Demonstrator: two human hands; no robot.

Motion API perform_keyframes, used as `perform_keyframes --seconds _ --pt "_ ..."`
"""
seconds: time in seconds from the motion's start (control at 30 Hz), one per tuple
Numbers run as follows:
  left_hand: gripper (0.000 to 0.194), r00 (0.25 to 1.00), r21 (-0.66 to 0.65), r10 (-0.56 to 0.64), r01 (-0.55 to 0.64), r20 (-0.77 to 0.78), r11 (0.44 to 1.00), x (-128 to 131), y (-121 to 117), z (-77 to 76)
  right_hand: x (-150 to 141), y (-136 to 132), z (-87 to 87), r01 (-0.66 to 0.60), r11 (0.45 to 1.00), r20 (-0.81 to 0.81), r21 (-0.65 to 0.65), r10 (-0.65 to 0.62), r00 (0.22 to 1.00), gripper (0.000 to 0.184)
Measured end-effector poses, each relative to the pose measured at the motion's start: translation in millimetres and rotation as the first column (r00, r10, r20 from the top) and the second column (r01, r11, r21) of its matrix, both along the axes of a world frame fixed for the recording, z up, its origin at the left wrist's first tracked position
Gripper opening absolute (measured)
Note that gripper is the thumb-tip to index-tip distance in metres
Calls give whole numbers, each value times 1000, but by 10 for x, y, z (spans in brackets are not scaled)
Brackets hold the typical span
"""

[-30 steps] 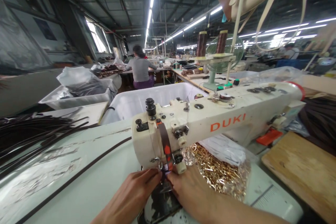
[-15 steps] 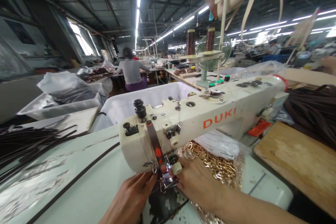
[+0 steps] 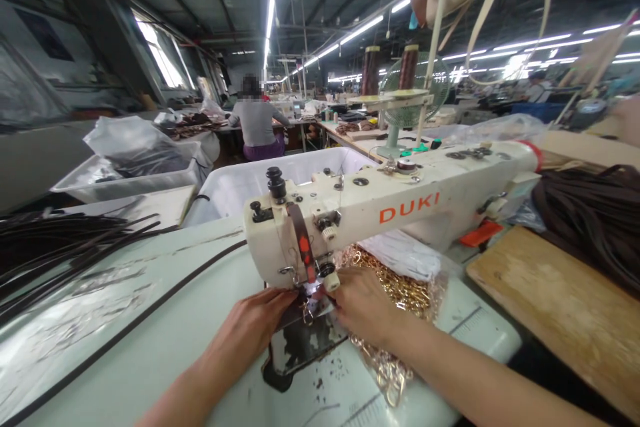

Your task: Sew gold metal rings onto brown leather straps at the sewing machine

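Factory hall, strip-lit; pale green sewing table (image 3: 150,347). Cream DUKI sewing machine (image 3: 390,207) at centre. Left hand (image 3: 253,323), at 7 o'clock of the needle, fingers narrowed and pressed to a small dark piece (image 3: 309,301) under the presser foot. Right hand (image 3: 363,303), at 4 o'clock, fingers curled upon the same piece; its grip cannot be told. Bag of gold chain (image 3: 405,287) just beside the right hand. Dark straps (image 3: 60,247) at 9 o'clock.

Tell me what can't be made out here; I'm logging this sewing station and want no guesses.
All in the head view:
- Piece under the needle: hidden by the left hand and right hand, fingertips meeting below the sewing machine head.
- Grip of either hand: unclear, fingertips crowd together.
- Gold hardware bag: partly behind the right hand.
- Wooden board: cut off by the right edge.
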State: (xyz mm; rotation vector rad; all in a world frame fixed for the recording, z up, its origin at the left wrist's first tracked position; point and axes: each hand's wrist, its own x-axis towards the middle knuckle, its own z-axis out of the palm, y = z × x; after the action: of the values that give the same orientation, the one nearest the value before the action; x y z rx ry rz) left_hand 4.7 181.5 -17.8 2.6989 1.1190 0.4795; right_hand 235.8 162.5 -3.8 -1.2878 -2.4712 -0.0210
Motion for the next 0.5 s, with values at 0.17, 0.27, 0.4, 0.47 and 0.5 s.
perform_keyframes --seconds 0.17,0.27,0.4,0.47,0.5 --pt "28 943 -168 315 -295 107 941 60 -226 114 103 -74 142 -49 999 46 -11 49 998 17" --pt "27 835 -261 502 -445 226 857 150 -425 195 195 -190 201 -20 999 10 -50 21 1000 17" --pt "43 630 -509 668 -455 395 730 310 -544 231 294 -381 229 -21 994 -55 -110 16 998 17" --pt "47 512 -610 714 -392 476 688 387 -537 210 331 -476 233 -17 992 -86 -126 6 996 18" --pt "47 459 -634 728 -372 509 678 419 -527 191 350 -521 233 -11 992 -102 -127 -2 995 18"
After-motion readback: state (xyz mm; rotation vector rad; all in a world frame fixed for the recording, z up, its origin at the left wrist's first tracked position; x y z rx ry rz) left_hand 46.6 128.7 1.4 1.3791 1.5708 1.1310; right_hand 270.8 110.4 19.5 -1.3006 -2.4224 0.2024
